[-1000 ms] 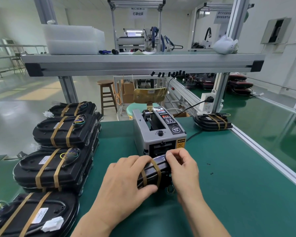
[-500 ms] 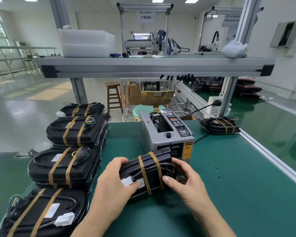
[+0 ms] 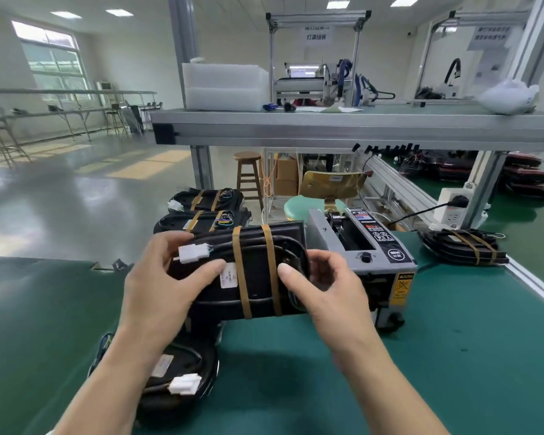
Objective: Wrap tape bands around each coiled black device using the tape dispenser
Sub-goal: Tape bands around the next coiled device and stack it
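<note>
Coiled black devices showing on this bench: five. They are the lifted device (image 3: 255, 277), two rear-left devices (image 3: 206, 198) (image 3: 201, 221), near device (image 3: 176, 403), right-hand device (image 3: 462, 251). Tape bands (image 3: 241, 277) on lifted device: two. Tape dispenser (image 3: 368, 246): one. Wooden stool (image 3: 248, 177): one. White plug connectors (image 3: 192, 253): three. Far-bench stack (image 3: 528, 174): not countable.

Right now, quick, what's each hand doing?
The left hand grips the black device at its connector end, thumb on top.
The right hand grips the same device at its other end.

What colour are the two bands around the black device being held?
Tan-brown, both tape bands on the black device; the head view shows them clearly.
</note>
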Demonstrator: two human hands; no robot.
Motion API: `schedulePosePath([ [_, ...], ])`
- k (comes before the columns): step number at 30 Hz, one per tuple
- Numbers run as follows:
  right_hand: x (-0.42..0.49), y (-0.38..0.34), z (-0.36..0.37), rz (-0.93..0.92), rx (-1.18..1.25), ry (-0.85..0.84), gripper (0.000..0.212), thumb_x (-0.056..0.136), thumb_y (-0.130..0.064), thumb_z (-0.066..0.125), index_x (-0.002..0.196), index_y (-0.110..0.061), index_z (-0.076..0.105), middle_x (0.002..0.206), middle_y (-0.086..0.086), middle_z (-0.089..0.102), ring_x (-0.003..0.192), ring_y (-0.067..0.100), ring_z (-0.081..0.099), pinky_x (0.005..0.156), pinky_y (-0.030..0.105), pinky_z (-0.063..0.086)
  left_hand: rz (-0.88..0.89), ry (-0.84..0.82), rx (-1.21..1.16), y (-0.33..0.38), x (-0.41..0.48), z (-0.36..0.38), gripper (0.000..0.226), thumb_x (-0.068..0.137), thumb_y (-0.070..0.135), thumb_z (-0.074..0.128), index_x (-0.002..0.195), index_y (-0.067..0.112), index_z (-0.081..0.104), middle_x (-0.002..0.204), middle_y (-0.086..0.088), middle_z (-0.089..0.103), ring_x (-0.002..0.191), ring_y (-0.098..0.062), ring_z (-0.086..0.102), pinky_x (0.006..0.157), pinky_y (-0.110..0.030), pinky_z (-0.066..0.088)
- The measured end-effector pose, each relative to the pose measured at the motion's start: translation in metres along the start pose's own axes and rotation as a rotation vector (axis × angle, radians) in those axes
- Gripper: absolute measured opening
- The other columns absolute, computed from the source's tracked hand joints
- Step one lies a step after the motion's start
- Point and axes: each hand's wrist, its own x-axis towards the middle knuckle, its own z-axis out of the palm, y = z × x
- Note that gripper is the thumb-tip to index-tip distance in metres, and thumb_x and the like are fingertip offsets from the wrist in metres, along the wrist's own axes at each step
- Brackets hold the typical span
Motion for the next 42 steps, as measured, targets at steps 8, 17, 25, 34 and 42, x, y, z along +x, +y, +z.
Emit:
schedulePosePath([
  [8,0.000,-0.009,0.068,0.222,0.051,-0.183,0.070,0.068,-0.071,0.073,0.119,-0.029,0.051,0.096,-0.009,0.058,0.082,0.004,0.058,0.073,0.022,0.044,-0.117,0.096,0.049,-0.015,0.036,-0.051,0.040,0.054,0.059,0.077,0.092,0.054,0.066,0.097,0.020,0.068,0.093,-0.009,0.067,0.089,-0.044,0.056],
  [17,0.006,-0.010,0.101,0.312,0.118,-0.328,0.061,0.056,-0.071,0.075,0.102,-0.033,0.060,0.079,-0.012,0.058,0.065,0.004,0.053,0.072,0.025,0.046,-0.409,0.151,-0.030,-0.061,0.075,-0.062,0.026,0.067,0.033,0.087,0.082,0.029,0.066,0.096,-0.003,0.071,0.087,-0.023,0.069,0.080,-0.039,0.059],
  [25,0.016,0.002,0.107,0.232,0.067,-0.232,0.062,0.073,-0.061,0.077,0.121,-0.027,0.058,0.102,-0.006,0.066,0.067,0.003,0.057,0.068,0.019,0.045,-0.499,0.033,-0.075,-0.066,0.097,-0.053,0.018,0.075,0.026,0.084,0.079,0.018,0.068,0.059,0.003,0.072,0.058,-0.014,0.071,0.054,-0.024,0.051],
  [34,-0.012,-0.003,0.106,0.155,0.098,-0.271,0.074,0.051,-0.070,0.073,0.115,-0.041,0.051,0.088,-0.012,0.059,0.072,0.005,0.057,0.069,0.022,0.049,-0.414,0.109,-0.173,-0.060,0.081,-0.072,0.017,0.070,0.021,0.086,0.080,0.021,0.073,0.070,0.000,0.075,0.059,-0.014,0.072,0.047,-0.022,0.053],
  [42,-0.073,0.018,0.109,0.123,0.107,-0.320,0.061,0.055,-0.058,0.075,0.108,-0.048,0.045,0.081,-0.020,0.057,0.068,-0.004,0.056,0.063,0.012,0.050,-0.498,0.108,-0.192,-0.082,0.023,-0.104,0.027,0.071,0.021,0.085,0.094,0.020,0.073,0.090,-0.002,0.074,0.072,-0.018,0.073,0.055,-0.026,0.054],
])
